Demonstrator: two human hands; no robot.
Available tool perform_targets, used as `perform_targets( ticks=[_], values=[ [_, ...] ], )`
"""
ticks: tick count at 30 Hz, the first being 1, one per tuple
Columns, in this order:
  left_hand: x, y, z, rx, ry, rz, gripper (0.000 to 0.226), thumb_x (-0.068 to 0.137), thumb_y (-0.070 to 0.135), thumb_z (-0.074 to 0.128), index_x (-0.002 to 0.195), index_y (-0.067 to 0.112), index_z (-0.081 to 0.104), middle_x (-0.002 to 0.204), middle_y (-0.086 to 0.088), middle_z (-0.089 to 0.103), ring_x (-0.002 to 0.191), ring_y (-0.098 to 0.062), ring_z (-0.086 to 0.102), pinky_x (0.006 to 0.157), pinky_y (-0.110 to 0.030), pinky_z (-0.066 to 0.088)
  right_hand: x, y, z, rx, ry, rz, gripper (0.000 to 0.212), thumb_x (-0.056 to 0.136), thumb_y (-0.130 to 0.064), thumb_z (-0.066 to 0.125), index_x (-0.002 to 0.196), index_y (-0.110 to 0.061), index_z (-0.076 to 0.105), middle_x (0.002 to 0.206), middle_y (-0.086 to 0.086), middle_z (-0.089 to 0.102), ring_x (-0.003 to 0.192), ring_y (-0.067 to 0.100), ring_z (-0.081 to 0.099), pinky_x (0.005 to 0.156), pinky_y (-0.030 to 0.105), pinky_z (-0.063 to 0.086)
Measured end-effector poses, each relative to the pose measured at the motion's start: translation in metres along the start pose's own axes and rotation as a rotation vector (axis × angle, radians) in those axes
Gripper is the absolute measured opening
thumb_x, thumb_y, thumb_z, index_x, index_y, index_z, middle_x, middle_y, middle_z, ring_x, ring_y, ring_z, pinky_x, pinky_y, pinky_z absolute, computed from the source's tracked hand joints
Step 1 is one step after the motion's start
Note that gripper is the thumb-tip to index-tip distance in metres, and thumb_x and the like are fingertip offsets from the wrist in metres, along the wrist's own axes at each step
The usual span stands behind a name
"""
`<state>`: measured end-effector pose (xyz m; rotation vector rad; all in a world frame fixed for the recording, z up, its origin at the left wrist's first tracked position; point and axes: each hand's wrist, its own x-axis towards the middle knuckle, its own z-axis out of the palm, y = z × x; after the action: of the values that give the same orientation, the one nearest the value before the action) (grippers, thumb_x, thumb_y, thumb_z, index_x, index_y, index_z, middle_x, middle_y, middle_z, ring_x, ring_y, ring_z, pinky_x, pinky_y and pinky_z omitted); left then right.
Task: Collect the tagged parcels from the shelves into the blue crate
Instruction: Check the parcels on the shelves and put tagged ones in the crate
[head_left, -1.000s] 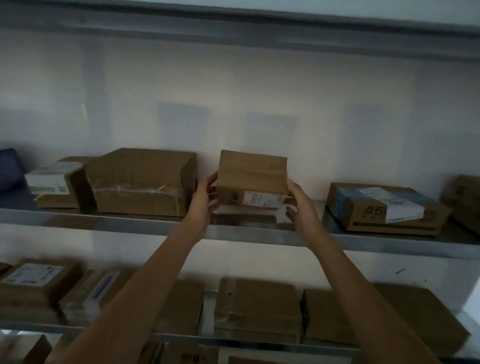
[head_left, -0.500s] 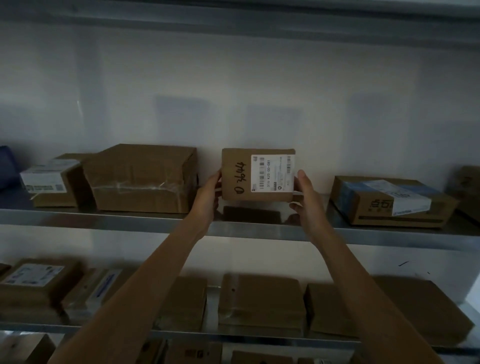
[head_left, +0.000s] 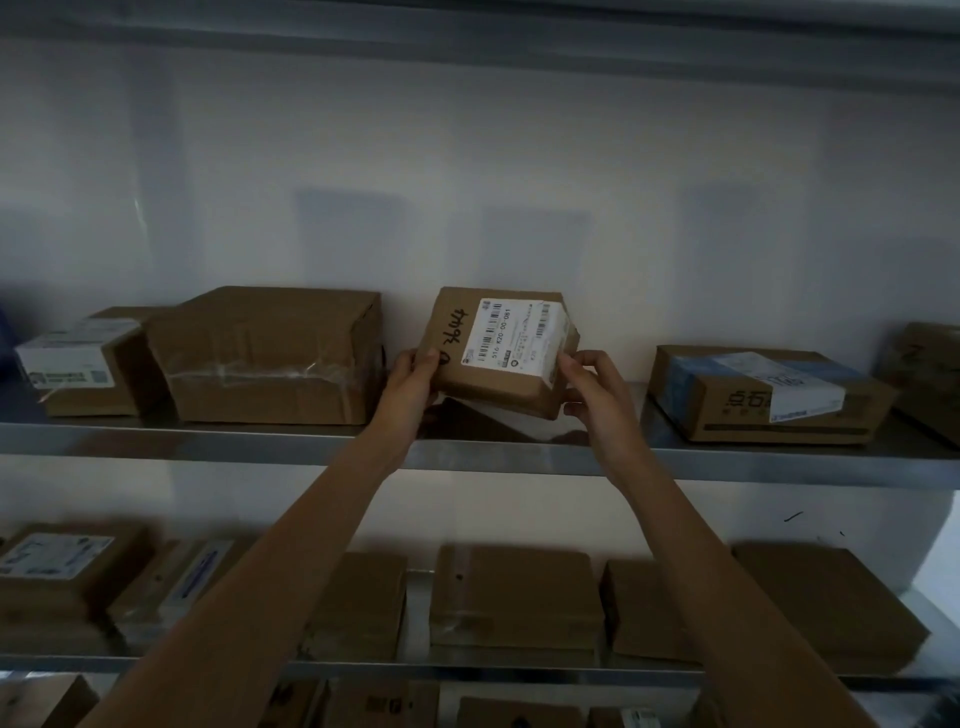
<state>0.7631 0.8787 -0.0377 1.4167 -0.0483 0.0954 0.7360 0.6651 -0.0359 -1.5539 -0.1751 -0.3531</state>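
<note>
We judge the box (head_left: 501, 353) light and stiff; left hand (head_left: 410, 382) at nine o'clock, right hand (head_left: 592, 389) at four, fingers curled pinching its edges

Both bare forearms reach up and forward, converging toward the middle. The left hand (head_left: 410, 382) grips the left edge of a box (head_left: 498, 353), thumb on its face. The right hand (head_left: 597, 395) pinches the box's right corner, fingers (head_left: 574, 364) curled.
</note>
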Motion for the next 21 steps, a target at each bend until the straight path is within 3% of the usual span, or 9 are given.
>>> perform_targets(
  ticks=[3, 8, 13, 16, 19, 21],
  values=[
    [0.0, 0.001, 0.0, 0.008, -0.003, -0.007, 0.03, 0.102, 0.035, 0.038, 0.13, 0.025, 0.042, 0.134, -0.004, 0.05, 0.119, -0.023, 0.049, 0.108, -0.045, 0.036, 0.001, 0.003, -0.004, 0.028, -0.028, -0.005, 0.009, 0.097, -0.021, 0.055, 0.098, -0.012, 0.053, 0.107, 0.007, 0.07, 0.1, 0.023, 0.066, 0.077, 0.029, 0.055],
    [-0.003, 0.003, 0.001, 0.007, 0.002, -0.006, 0.034, 0.102, 0.036, 0.037, 0.134, 0.026, 0.041, 0.134, -0.003, 0.048, 0.11, -0.02, 0.052, 0.108, -0.046, 0.036, 0.0, 0.001, -0.005, 0.079, -0.039, 0.006, 0.01, 0.096, -0.019, 0.057, 0.104, -0.012, 0.054, 0.107, 0.006, 0.071, 0.104, 0.024, 0.066, 0.078, 0.027, 0.057],
    [-0.007, 0.005, 0.003, -0.07, 0.039, 0.05, 0.029, 0.102, 0.038, 0.036, 0.123, 0.024, 0.051, 0.126, -0.005, 0.054, 0.116, -0.021, 0.052, 0.105, -0.036, 0.04, 0.002, -0.006, -0.001, 0.151, 0.039, 0.134, 0.04, 0.087, -0.054, 0.058, 0.115, -0.025, 0.058, 0.12, 0.004, 0.062, 0.112, 0.021, 0.06, 0.087, 0.031, 0.052],
    [-0.008, 0.005, 0.002, -0.085, 0.042, 0.066, 0.031, 0.101, 0.04, 0.036, 0.118, 0.026, 0.059, 0.116, -0.003, 0.059, 0.111, -0.021, 0.054, 0.089, -0.034, 0.044, 0.002, -0.008, 0.003, 0.057, 0.08, 0.193, 0.046, 0.08, -0.069, 0.056, 0.099, -0.027, 0.062, 0.109, 0.003, 0.066, 0.106, 0.022, 0.062, 0.088, 0.036, 0.053],
    [-0.009, 0.004, 0.001, -0.06, 0.036, 0.037, 0.04, 0.093, 0.051, 0.043, 0.121, 0.028, 0.059, 0.119, 0.001, 0.059, 0.106, -0.016, 0.054, 0.074, -0.029, 0.041, 0.002, -0.008, 0.006, -0.08, 0.143, 0.22, 0.1, 0.056, -0.092, 0.052, 0.104, -0.005, 0.067, 0.104, 0.018, 0.069, 0.099, 0.033, 0.065, 0.093, 0.049, 0.053],
    [-0.008, 0.001, 0.001, -0.002, 0.027, 0.05, 0.033, 0.092, 0.05, 0.047, 0.111, 0.028, 0.061, 0.119, 0.004, 0.058, 0.105, -0.013, 0.053, 0.078, -0.027, 0.04, 0.003, -0.007, 0.007, -0.097, 0.174, 0.231, 0.086, 0.059, -0.092, 0.045, 0.082, -0.012, 0.068, 0.086, 0.016, 0.068, 0.082, 0.029, 0.065, 0.077, 0.041, 0.055]
  ],
)
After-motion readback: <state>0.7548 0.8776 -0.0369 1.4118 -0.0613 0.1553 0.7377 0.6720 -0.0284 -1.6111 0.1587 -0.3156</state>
